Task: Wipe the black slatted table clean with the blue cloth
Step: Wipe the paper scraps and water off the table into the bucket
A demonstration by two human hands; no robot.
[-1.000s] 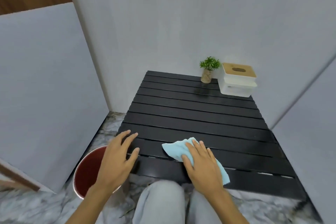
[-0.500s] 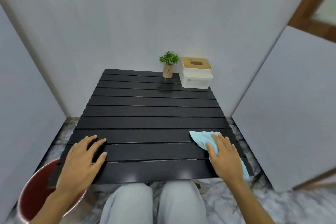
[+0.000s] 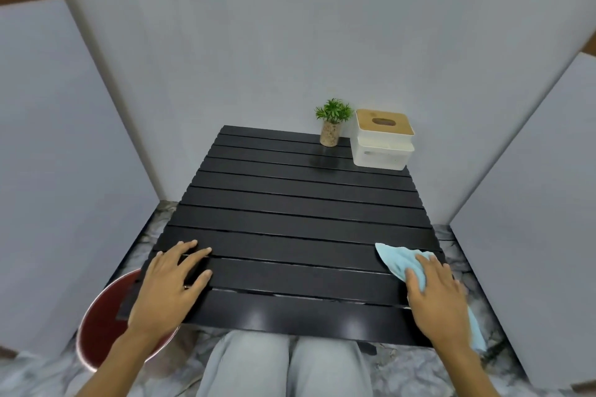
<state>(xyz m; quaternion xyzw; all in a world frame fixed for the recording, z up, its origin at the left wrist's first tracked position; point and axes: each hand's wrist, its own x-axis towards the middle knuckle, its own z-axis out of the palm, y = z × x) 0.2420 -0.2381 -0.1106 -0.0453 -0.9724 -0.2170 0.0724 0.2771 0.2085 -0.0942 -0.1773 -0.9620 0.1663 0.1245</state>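
Person is sitting at the near edge of the black slatted table [image 3: 300,216], knees showing below it. Right hand [image 3: 435,296] is lying flat, fingers spread, pressing the blue cloth [image 3: 396,259] down on the near right corner of the table. Not gripping it, just palm on top. Cloth is sticking out ahead of the fingertips toward the left and trailing off the right edge behind the wrist. Left hand [image 3: 171,284] is lying open and flat on the near left slats, holding nothing; looks like it is bracing the table.

Step in hand: wiping the front slats, cloth at the right end of a row. Judging by the cloth position, only the near rows are being worked; the middle and far slats look not yet reached, though no dirt is visible either way.

Next move probably calls for sliding the cloth back leftward along a slat, palm pressure kept even so it is not bunching or dropping off the edge. Farther rows need a longer reach, and care around the small potted plant [image 3: 332,122] and tissue box [image 3: 382,138] standing at the far right corner. Red bucket [image 3: 103,325] is sitting on the floor under the left corner.
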